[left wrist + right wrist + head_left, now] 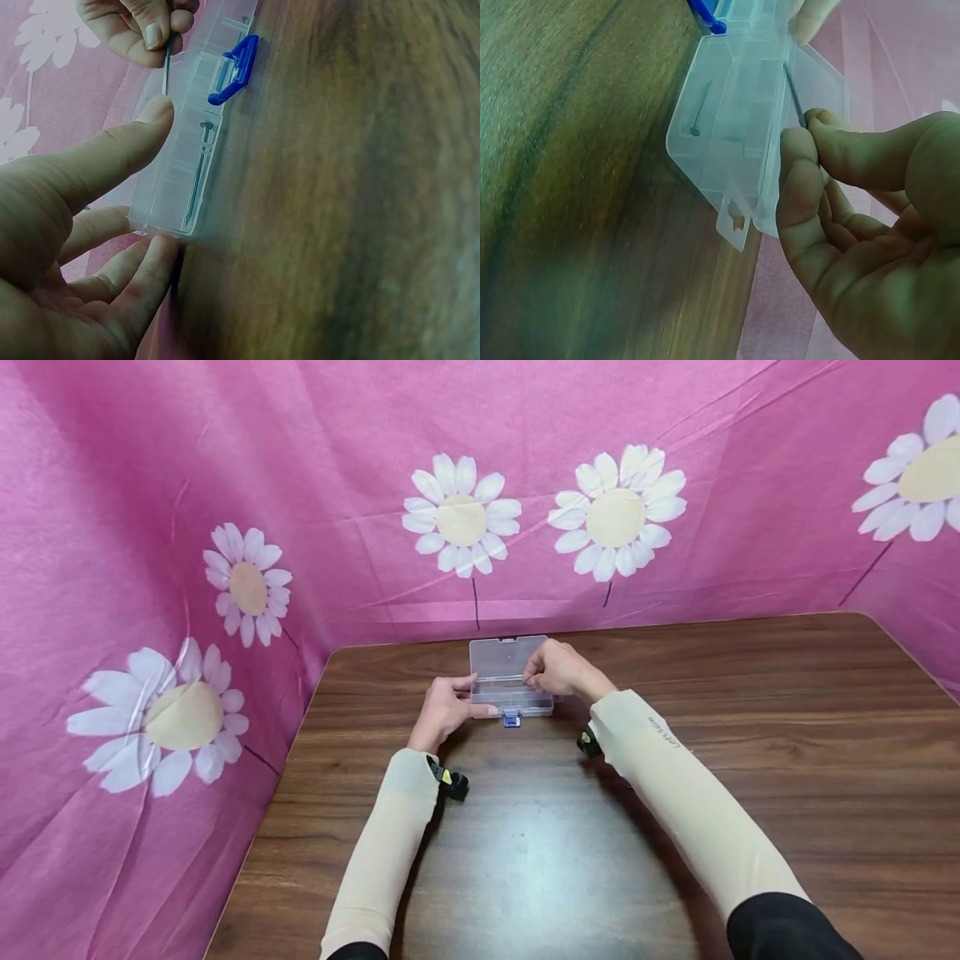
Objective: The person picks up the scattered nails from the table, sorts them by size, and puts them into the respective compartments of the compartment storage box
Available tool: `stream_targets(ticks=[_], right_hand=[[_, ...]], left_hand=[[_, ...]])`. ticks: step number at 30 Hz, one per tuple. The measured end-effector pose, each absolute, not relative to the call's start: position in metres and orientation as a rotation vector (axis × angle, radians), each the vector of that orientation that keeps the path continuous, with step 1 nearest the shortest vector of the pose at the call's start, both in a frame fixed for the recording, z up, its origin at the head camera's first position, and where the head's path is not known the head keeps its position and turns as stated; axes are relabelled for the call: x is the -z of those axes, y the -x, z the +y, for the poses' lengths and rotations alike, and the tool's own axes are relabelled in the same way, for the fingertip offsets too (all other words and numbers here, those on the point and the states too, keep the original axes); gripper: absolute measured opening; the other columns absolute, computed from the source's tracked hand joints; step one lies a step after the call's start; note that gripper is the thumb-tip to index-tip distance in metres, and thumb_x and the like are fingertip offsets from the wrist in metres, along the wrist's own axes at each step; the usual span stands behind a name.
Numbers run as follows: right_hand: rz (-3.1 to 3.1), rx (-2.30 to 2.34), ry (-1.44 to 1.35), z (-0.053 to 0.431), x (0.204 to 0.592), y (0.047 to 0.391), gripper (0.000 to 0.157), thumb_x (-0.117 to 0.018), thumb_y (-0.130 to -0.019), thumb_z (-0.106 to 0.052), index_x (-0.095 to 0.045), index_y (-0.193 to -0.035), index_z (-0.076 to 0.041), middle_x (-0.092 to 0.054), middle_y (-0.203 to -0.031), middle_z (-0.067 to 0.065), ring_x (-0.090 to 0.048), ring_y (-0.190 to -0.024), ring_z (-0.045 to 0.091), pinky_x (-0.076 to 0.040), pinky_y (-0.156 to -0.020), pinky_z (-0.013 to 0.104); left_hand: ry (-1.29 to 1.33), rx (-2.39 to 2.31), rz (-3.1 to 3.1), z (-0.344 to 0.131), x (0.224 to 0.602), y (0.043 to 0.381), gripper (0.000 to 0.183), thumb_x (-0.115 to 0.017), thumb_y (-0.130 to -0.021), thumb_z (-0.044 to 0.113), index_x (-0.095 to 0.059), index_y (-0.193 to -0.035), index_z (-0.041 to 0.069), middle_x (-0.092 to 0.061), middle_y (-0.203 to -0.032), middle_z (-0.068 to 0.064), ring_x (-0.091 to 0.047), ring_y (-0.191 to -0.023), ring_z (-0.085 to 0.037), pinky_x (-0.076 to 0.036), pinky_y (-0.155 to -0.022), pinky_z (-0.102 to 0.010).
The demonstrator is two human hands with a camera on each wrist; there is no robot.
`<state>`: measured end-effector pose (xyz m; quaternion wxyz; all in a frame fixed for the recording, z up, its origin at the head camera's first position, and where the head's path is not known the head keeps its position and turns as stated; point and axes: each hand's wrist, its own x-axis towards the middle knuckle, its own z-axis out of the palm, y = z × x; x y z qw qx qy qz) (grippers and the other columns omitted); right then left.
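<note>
A clear plastic compartment box (517,711) stands near the table's far edge, its lid (497,657) raised at the back. My left hand (442,708) grips the box's left end, thumb along the front and fingers at the side. Over the box, my right hand (558,668) pinches a thin dark nail (793,96) between thumb and fingers. In the left wrist view that nail points down toward the box, close to my left thumb. Another nail (196,176) lies in a front compartment. A blue latch (238,71) hangs at the front.
The box stands on a brown wood-grain table (525,827). A pink cloth with daisies (337,510) hangs behind and left of it. A clear hanging tab (736,225) juts from the box's right end. Each wrist bears a small black camera (453,785).
</note>
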<state>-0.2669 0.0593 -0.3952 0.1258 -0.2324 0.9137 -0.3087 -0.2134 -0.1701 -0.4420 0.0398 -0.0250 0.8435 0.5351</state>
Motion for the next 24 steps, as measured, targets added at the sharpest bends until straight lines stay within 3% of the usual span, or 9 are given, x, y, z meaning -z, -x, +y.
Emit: stream_targets(ticks=[14, 24], right_hand=[[2.789, 0.802, 0.691, 0.050, 0.398, 0.268, 0.012, -0.070, -0.084, -0.003, -0.081, -0.083, -0.008, -0.074, -0.080, 0.001, -0.065, -0.087, 0.027, -0.050, -0.091, 0.046], [2.685, 0.940, 0.696, 0.064, 0.396, 0.269, 0.014, -0.069, -0.084, 0.001, -0.080, -0.089, -0.005, -0.073, -0.077, 0.002, -0.062, -0.080, 0.020, -0.050, -0.086, 0.042]], left_hand=[[0.100, -1.624, 2.597, -0.170, 0.442, 0.214, 0.081, -0.098, -0.062, 0.009, -0.064, -0.135, 0.009, -0.068, -0.126, -0.008, -0.064, -0.103, -0.020, -0.053, -0.084, -0.030], [0.078, -1.617, 2.616, -0.170, 0.442, 0.214, 0.080, -0.098, -0.062, 0.010, -0.065, -0.134, 0.008, -0.068, -0.126, -0.008, -0.064, -0.102, -0.020, -0.053, -0.084, -0.031]])
